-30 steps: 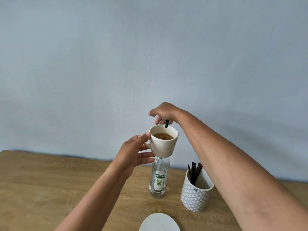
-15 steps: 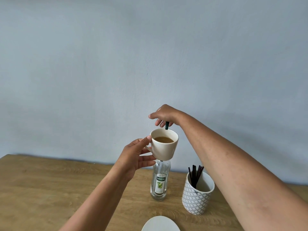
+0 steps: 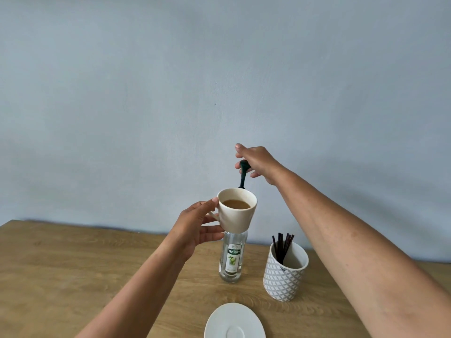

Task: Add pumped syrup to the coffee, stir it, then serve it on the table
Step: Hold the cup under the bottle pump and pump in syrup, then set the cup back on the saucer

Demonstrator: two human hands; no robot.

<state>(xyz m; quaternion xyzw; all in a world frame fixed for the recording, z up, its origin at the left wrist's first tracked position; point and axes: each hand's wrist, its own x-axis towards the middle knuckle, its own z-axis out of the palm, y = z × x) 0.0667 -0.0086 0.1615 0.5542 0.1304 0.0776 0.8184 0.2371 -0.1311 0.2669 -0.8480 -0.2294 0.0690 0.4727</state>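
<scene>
My left hand (image 3: 195,223) holds a white cup (image 3: 238,215) by its handle, lifted in front of the top of a clear syrup bottle (image 3: 230,259). Light brown coffee (image 3: 236,204) fills the cup partway. The bottle's dark green pump (image 3: 242,174) rises just behind the cup's far rim. My right hand (image 3: 258,162) is over the pump, its fingers curled around the pump head. The cup hides the bottle's neck, and I cannot tell where the spout ends.
A grey-patterned white holder (image 3: 284,276) with several dark stir sticks (image 3: 281,245) stands right of the bottle. A white saucer (image 3: 234,323) lies at the near edge of the wooden table (image 3: 73,276). A pale blue wall runs behind.
My right hand has risen with the pump head, so more of the dark stem shows above the cup. The cup stays held in front of the bottle.
</scene>
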